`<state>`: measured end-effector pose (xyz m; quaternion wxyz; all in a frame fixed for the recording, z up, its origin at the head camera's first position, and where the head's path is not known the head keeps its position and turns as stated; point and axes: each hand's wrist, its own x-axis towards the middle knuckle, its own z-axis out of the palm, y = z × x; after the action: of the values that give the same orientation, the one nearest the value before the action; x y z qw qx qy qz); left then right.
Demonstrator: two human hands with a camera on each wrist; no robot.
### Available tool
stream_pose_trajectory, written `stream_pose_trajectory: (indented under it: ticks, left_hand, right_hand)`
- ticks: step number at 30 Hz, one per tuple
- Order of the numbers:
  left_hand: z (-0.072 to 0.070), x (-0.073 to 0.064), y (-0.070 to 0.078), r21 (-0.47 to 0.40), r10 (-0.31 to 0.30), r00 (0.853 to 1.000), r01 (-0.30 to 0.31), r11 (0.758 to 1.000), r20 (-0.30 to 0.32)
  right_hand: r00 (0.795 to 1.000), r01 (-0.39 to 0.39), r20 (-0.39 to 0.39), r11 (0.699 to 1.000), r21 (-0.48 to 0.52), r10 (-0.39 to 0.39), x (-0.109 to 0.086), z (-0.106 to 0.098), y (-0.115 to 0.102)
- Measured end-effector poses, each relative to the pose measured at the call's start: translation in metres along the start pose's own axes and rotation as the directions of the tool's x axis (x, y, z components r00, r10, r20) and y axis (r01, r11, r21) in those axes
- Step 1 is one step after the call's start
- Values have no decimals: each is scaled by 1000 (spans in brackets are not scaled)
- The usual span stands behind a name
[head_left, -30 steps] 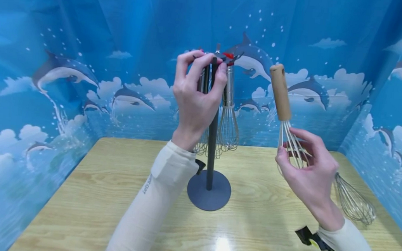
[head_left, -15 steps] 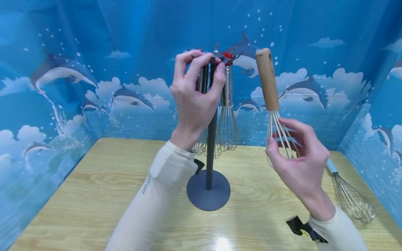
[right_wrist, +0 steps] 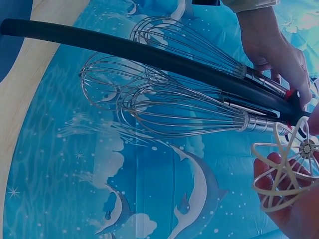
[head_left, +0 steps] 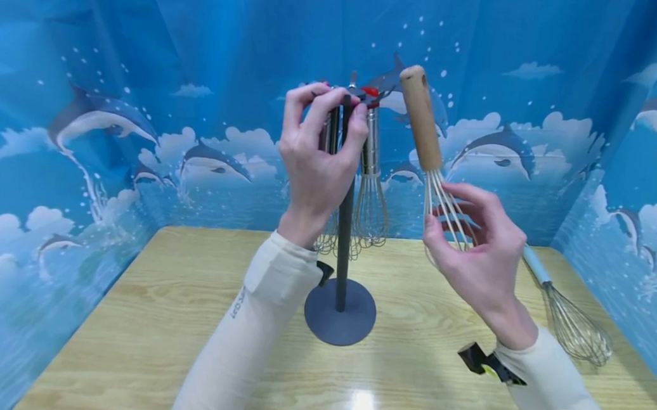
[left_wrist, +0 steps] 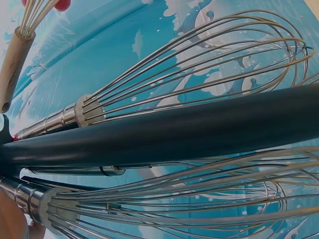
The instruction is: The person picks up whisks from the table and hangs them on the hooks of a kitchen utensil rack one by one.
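Note:
My left hand (head_left: 321, 147) grips the top of a dark upright whisk stand (head_left: 344, 250), fingers curled over the hooks and thumb by the post. Several metal-handled whisks hang from it; one (head_left: 372, 141) with a red end shows right of the post, and others are partly behind my hand. My right hand (head_left: 477, 244) pinches a wooden-handled whisk (head_left: 421, 119) by its pale wires, handle up and leaning left, just right of the stand and apart from it. In the left wrist view, hanging whisks (left_wrist: 199, 64) lie either side of the post.
Another whisk with a light blue handle (head_left: 537, 265) lies on the wooden table (head_left: 183, 322) at the right. The stand's round base (head_left: 340, 323) rests mid-table. A blue dolphin-print curtain (head_left: 231, 46) closes off the back and sides.
My right hand has moved left and up with the wooden-handled whisk, bringing its handle nearer the stand. The blue handle on the table has come into view. My left hand stays in place.

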<state>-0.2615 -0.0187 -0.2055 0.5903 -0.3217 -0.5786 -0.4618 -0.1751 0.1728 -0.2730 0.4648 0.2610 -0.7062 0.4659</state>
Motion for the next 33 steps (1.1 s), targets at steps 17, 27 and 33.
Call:
stream_pose_trajectory:
  ticks: [17, 27, 33]
  left_hand:
    - [0, 0, 0, -1, 1, 1000, -1, 1000, 3]
    - [0, 0, 1, 1, -1, 1000, 1, 1000, 2]
    - [0, 0, 1, 8, -1, 1000, 1, 1000, 1]
  right_hand:
    - [998, -12, 63, 1000, -5, 12, 3, 5, 1]
    - [983, -142, 111, 988, -54, 147, 15, 12, -3]
    - [963, -240, 115, 969, -61, 245, 28, 20, -6]
